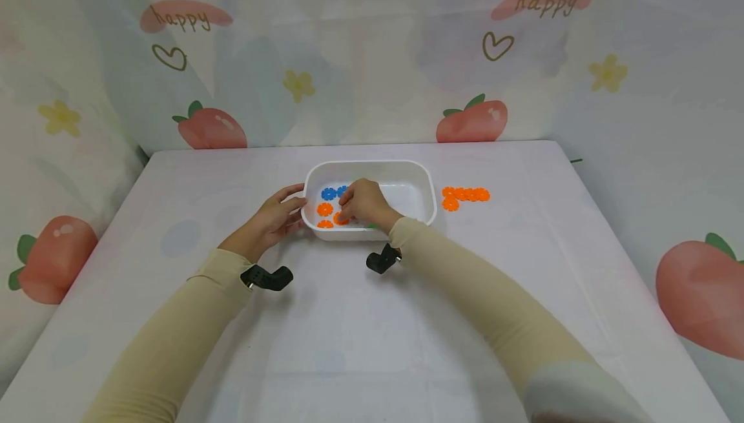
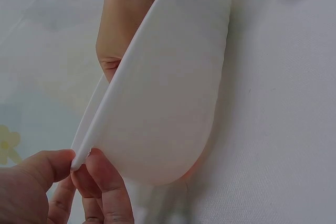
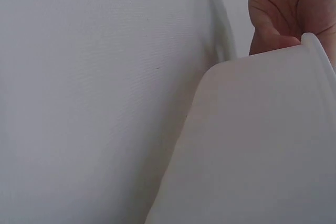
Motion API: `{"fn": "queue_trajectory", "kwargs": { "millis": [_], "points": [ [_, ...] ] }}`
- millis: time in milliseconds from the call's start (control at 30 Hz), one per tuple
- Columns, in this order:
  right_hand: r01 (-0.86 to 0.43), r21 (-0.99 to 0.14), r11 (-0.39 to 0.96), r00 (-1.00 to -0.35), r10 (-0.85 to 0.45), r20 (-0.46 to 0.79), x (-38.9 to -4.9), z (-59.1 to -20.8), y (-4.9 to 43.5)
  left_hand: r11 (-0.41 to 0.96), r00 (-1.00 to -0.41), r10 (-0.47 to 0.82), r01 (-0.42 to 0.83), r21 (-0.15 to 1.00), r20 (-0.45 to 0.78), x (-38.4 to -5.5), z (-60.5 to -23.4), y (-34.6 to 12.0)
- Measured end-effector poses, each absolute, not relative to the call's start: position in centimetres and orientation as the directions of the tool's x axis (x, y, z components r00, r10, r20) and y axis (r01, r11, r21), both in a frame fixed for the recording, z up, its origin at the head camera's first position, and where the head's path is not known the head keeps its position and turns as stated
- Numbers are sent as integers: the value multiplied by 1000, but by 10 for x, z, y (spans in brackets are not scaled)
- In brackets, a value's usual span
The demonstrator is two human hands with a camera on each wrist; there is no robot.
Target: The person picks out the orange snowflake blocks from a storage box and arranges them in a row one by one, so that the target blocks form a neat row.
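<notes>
A white plastic tub (image 1: 407,229) stands on the table. My left hand (image 1: 273,219) pinches its left end, with thumb and fingers on both sides of the rim in the left wrist view. My right hand (image 1: 366,203) reaches down inside, curled fingers right at an orange notched disc (image 1: 339,219); I cannot tell whether they grip it. Other orange discs (image 1: 325,209) and blue discs (image 1: 328,194) lie beside that hand in the tub. Through the right wrist view, the tub's outer wall (image 3: 252,140) hides my right hand.
Several orange discs (image 1: 465,194) lie close together on the white tablecloth (image 1: 349,345), right of the tub. A bit of green (image 1: 372,225) shows under my right wrist. Printed fabric (image 1: 360,61) hangs behind the table and at both sides.
</notes>
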State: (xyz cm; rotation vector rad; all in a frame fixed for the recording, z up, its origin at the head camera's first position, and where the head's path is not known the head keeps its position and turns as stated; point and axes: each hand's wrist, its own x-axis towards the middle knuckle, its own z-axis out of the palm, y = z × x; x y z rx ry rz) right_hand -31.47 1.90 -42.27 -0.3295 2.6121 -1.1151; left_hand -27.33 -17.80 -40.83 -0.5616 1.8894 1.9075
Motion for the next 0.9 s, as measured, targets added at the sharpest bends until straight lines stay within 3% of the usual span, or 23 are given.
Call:
{"fn": "queue_trajectory", "kwargs": {
  "millis": [900],
  "points": [
    [-201, -690, 695, -923, -370, -104, -311, -423, 16, -10, -844, 0, -537, 844, -537, -272, -409, -178]
  ]
}}
